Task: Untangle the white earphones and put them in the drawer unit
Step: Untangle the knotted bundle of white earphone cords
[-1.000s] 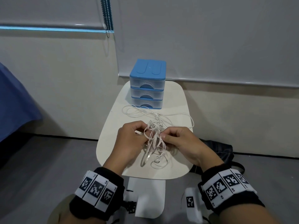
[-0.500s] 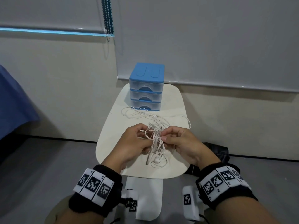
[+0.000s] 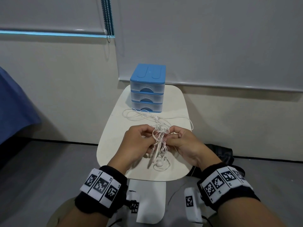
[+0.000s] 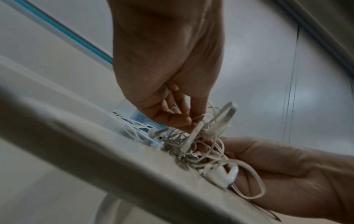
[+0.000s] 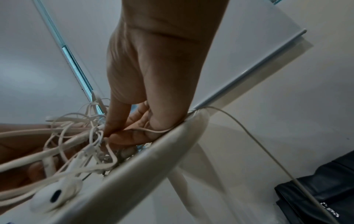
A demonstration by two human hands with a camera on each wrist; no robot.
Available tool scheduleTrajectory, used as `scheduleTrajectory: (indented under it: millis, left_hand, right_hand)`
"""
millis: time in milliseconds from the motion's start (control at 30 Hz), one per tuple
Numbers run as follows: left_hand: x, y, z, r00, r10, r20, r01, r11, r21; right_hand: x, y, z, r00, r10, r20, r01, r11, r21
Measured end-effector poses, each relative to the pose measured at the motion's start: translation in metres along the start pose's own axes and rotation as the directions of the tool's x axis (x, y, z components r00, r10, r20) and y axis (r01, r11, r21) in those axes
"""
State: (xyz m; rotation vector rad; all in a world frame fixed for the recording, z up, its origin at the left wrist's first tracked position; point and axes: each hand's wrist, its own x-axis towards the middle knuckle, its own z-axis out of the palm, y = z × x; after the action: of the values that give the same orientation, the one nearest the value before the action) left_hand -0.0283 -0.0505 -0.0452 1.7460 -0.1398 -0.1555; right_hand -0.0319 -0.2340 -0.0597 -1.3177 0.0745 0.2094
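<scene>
The white earphones [image 3: 159, 141] hang as one knotted bunch above the near half of the small table [image 3: 113, 136], long axis roughly upright, loose loops trailing back toward the drawer unit [image 3: 147, 89]. The left hand [image 3: 139, 143] and right hand [image 3: 183, 143] each pinch strands of the knot between thumb and fingertips. One earbud [image 3: 159, 163] rests on the tabletop near the front edge (a second shows in the left wrist view [image 4: 153, 133]). The unit's three drawers are closed. Bare tabletop lies either side of the hands.
</scene>
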Motion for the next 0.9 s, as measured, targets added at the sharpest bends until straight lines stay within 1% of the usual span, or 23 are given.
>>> scheduleTrajectory:
  millis: [100,167,233,267,300,333,367,400,433,467,533,567,600,633,667,700,767,800,867,900]
  left_hand:
    - [0.004,-0.003,-0.001,0.999,0.024,-0.046,-0.022,0.999,0.034]
    - [0.006,-0.004,-0.002,0.995,0.070,-0.071,-0.063,0.993,0.100]
    - [0.005,-0.003,-0.003,0.990,0.114,-0.087,-0.100,0.983,0.155]
    - [0.005,-0.002,-0.003,0.988,0.124,-0.093,-0.108,0.981,0.161]
    - [0.005,-0.002,-0.004,0.986,0.134,-0.099,-0.117,0.980,0.161]
    - [0.004,-0.001,-0.005,0.984,0.145,-0.106,-0.127,0.978,0.163]
    - [0.003,0.000,-0.005,0.982,0.158,-0.108,-0.138,0.976,0.169]
    - [0.002,0.001,-0.006,0.979,0.174,-0.107,-0.154,0.972,0.176]
    - [0.001,0.002,-0.007,0.976,0.193,-0.102,-0.172,0.967,0.187]
    - [0.000,0.002,-0.007,0.973,0.212,-0.095,-0.190,0.961,0.202]
    - [-0.002,0.003,-0.010,0.970,0.231,-0.083,-0.208,0.953,0.220]
    - [-0.002,0.004,-0.011,0.970,0.231,-0.080,-0.209,0.953,0.221]
    - [-0.001,0.003,-0.013,0.971,0.227,-0.079,-0.205,0.954,0.217]
    - [-0.002,0.004,-0.015,0.973,0.217,-0.074,-0.197,0.957,0.214]
    - [-0.001,0.003,-0.019,0.976,0.209,-0.065,-0.191,0.958,0.214]
    - [-0.001,0.004,-0.023,0.979,0.196,-0.047,-0.181,0.959,0.218]
    - [0.000,0.008,-0.032,0.988,0.156,-0.008,-0.151,0.967,0.206]
    - [0.002,0.012,-0.038,0.990,0.143,0.001,-0.141,0.970,0.199]
    - [0.007,0.022,-0.051,0.986,0.164,-0.032,-0.155,0.968,0.197]
    - [0.010,0.029,-0.057,0.979,0.194,-0.061,-0.180,0.965,0.189]
  right_hand:
    - [0.002,0.003,0.000,1.000,-0.008,-0.007,0.008,1.000,-0.020]
    - [0.002,0.005,0.001,0.999,-0.031,-0.013,0.030,0.998,-0.060]
    - [0.001,0.003,0.003,0.996,-0.078,-0.030,0.073,0.985,-0.155]
    - [0.000,0.000,0.003,0.990,-0.126,-0.065,0.107,0.963,-0.248]
    - [0.000,-0.005,0.004,0.973,-0.203,-0.114,0.149,0.920,-0.362]
    - [-0.001,-0.011,0.005,0.940,-0.297,-0.166,0.191,0.864,-0.465]
    - [-0.002,-0.019,0.007,0.904,-0.375,-0.205,0.219,0.819,-0.531]
    - [-0.003,-0.027,0.012,0.880,-0.427,-0.208,0.248,0.786,-0.567]
    - [-0.003,-0.036,0.016,0.880,-0.439,-0.182,0.245,0.747,-0.618]
    - [-0.003,-0.043,0.023,0.902,-0.414,-0.125,0.219,0.687,-0.693]
    - [-0.003,-0.057,0.034,0.954,-0.298,-0.011,0.153,0.520,-0.840]
    - [-0.002,-0.063,0.039,0.966,-0.257,0.026,0.146,0.459,-0.876]
    - [0.000,-0.068,0.041,0.968,-0.246,0.043,0.151,0.441,-0.885]
    - [0.001,-0.072,0.042,0.968,-0.247,0.051,0.165,0.465,-0.870]
    - [0.001,-0.075,0.043,0.967,-0.250,0.051,0.179,0.525,-0.832]
    - [0.000,-0.078,0.044,0.966,-0.253,0.051,0.199,0.607,-0.769]
    - [-0.006,-0.084,0.047,0.968,-0.245,0.063,0.233,0.767,-0.597]
    - [-0.009,-0.086,0.049,0.970,-0.232,0.074,0.238,0.833,-0.500]
    - [-0.014,-0.092,0.053,0.976,-0.202,0.078,0.216,0.926,-0.310]
    - [-0.015,-0.095,0.054,0.980,-0.189,0.070,0.200,0.951,-0.236]
